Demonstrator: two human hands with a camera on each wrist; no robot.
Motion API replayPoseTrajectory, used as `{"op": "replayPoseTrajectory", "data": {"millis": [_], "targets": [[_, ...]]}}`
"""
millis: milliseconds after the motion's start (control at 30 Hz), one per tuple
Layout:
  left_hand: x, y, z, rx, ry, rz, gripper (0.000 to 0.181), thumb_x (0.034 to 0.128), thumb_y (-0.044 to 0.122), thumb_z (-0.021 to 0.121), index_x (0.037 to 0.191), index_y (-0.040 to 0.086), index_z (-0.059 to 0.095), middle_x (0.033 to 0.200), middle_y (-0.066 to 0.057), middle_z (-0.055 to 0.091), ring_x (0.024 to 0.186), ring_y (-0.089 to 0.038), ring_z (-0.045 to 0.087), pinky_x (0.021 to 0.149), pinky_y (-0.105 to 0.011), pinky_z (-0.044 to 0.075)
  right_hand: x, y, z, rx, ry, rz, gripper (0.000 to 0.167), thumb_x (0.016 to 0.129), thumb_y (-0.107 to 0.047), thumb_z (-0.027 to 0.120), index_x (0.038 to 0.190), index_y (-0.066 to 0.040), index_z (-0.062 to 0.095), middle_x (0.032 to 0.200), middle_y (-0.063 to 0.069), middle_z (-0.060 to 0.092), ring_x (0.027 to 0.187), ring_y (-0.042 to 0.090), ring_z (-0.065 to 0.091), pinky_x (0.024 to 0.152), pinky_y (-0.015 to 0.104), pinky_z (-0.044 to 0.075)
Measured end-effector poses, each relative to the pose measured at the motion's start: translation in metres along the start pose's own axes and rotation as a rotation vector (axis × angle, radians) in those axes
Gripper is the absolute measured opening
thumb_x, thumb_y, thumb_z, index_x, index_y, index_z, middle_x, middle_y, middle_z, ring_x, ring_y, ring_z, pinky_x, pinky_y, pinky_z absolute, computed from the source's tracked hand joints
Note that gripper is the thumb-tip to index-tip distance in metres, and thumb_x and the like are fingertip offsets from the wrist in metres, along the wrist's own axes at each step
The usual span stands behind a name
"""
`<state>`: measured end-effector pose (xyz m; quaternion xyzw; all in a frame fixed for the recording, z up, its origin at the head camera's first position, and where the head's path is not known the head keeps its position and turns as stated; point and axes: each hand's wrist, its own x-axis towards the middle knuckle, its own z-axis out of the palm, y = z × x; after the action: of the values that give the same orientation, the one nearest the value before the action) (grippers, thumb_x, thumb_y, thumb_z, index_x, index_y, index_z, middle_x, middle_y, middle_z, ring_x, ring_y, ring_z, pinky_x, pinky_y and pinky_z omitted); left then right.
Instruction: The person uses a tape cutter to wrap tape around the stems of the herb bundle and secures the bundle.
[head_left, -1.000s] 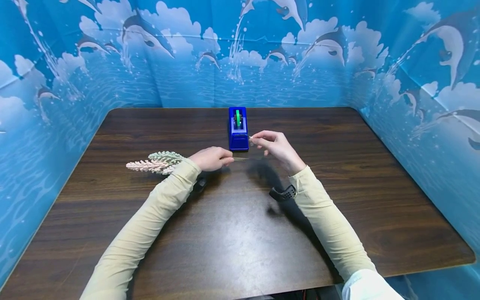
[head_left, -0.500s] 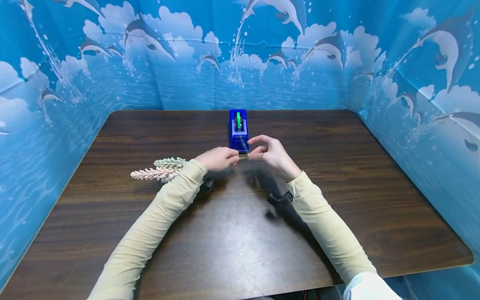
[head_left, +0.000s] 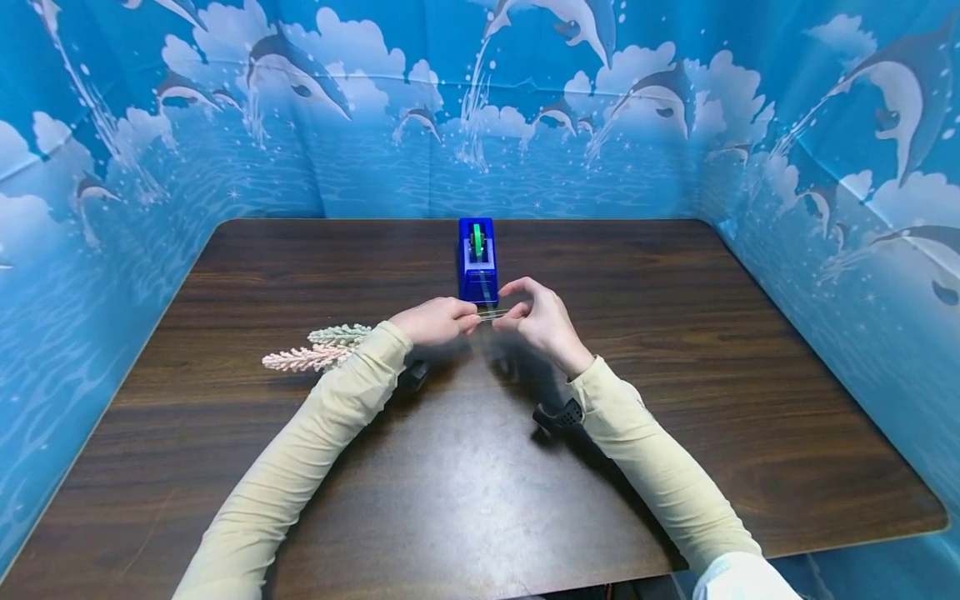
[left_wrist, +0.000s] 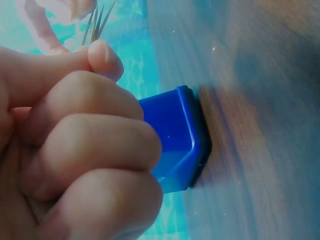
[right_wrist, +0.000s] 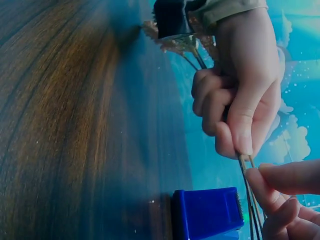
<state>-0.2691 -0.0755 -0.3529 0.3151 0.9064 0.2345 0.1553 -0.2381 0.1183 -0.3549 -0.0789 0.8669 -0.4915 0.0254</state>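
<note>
In the head view my left hand (head_left: 435,321) grips the thin stems (right_wrist: 250,195) of several artificial flower sprigs, fingers curled round them. Their pink (head_left: 300,358) and green (head_left: 339,335) heads stick out to the left, partly behind the sleeve. The bare stem ends point right, toward my right hand (head_left: 543,321). Its thumb and index finger meet at the stems in the right wrist view, pinching what looks like a strip of clear tape (head_left: 486,290), faint and hard to make out. Just beyond both hands stands a blue tape dispenser (head_left: 477,262) with a green core.
The dark wooden table (head_left: 675,333) runs out to either side and toward the body. A blue curtain (head_left: 360,167) printed with dolphins surrounds its back and sides. Dark wrist devices (head_left: 558,415) sit under both forearms.
The right hand has come from beside the dispenser down and left to the stems, bringing the clear strip. The left hand and sprigs have shifted slightly right.
</note>
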Motion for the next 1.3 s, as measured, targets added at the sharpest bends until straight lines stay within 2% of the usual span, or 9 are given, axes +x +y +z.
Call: {"op": "replayPoseTrajectory", "data": {"millis": [233,500,700,867,933,1033,1167,1300], "targets": [[-0.001,0.002,-0.002,-0.033,-0.011,0.005,0.03,0.1031,0.02,0.042,0.078,0.008,0.052,0.069,0.001,0.043,0.065,-0.014,0.042,0.063,-0.026,0.034,0.0,0.004,0.004,-0.072,0.015,-0.028,0.039,0.08,-0.01,0.077,0.116,-0.007,0.06,0.082,0.015,0.074,0.076,0.032,0.069,0.061,0.024,0.041],[-0.003,-0.001,-0.002,-0.061,-0.044,0.009,0.028,0.1027,0.018,0.043,0.079,0.006,0.054,0.069,0.002,0.043,0.063,-0.013,0.04,0.061,-0.025,0.032,0.001,0.009,0.014,-0.185,0.044,-0.04,0.026,0.082,-0.016,0.075,0.107,-0.008,0.069,0.082,0.008,0.075,0.063,0.012,0.061,0.057,0.022,0.04],[-0.004,-0.001,-0.003,-0.06,-0.056,0.036,0.029,0.1026,0.017,0.043,0.079,0.004,0.053,0.068,0.003,0.041,0.061,-0.012,0.038,0.06,-0.025,0.031,-0.002,0.008,0.021,-0.339,0.113,-0.089,0.018,0.084,-0.02,0.073,0.1,-0.013,0.073,0.08,0.0,0.075,0.07,0.013,0.066,0.061,0.027,0.045],[-0.005,-0.002,-0.004,-0.058,-0.05,0.042,0.029,0.1022,0.015,0.044,0.077,0.006,0.052,0.069,0.002,0.042,0.062,-0.012,0.038,0.061,-0.025,0.032,-0.003,0.005,0.025,-0.419,0.146,-0.126,0.014,0.085,-0.02,0.071,0.098,-0.014,0.073,0.08,-0.002,0.075,0.071,0.015,0.068,0.059,0.03,0.046],[-0.005,-0.002,-0.003,-0.059,-0.049,0.042,0.029,0.1021,0.015,0.045,0.076,0.006,0.052,0.069,0.002,0.042,0.062,-0.012,0.039,0.062,-0.025,0.033,-0.004,0.006,0.026,-0.451,0.159,-0.155,0.013,0.085,-0.019,0.072,0.096,-0.013,0.073,0.08,-0.001,0.075,0.07,0.016,0.068,0.057,0.03,0.046],[-0.005,-0.003,-0.003,-0.059,-0.053,0.044,0.029,0.102,0.015,0.045,0.076,0.006,0.051,0.069,0.003,0.043,0.062,-0.012,0.039,0.062,-0.025,0.033,-0.004,0.009,0.028,-0.549,0.201,-0.243,0.012,0.085,-0.021,0.072,0.094,-0.013,0.072,0.078,-0.001,0.076,0.069,0.019,0.07,0.053,0.033,0.047],[-0.003,-0.003,-0.003,-0.062,-0.066,0.045,0.029,0.1022,0.015,0.044,0.075,0.008,0.05,0.069,0.003,0.042,0.062,-0.012,0.039,0.063,-0.025,0.034,-0.004,0.015,0.03,-0.709,0.292,-0.39,0.012,0.086,-0.022,0.072,0.089,-0.012,0.069,0.072,0.001,0.074,0.059,0.023,0.068,0.045,0.036,0.045],[-0.001,-0.003,-0.003,-0.071,-0.077,0.049,0.03,0.1028,0.016,0.043,0.075,0.009,0.049,0.069,0.002,0.042,0.062,-0.012,0.039,0.063,-0.025,0.034,-0.003,0.017,0.03,-0.786,0.346,-0.466,0.012,0.085,-0.021,0.071,0.084,-0.011,0.066,0.061,0.001,0.068,0.048,0.022,0.06,0.04,0.034,0.04]]}}
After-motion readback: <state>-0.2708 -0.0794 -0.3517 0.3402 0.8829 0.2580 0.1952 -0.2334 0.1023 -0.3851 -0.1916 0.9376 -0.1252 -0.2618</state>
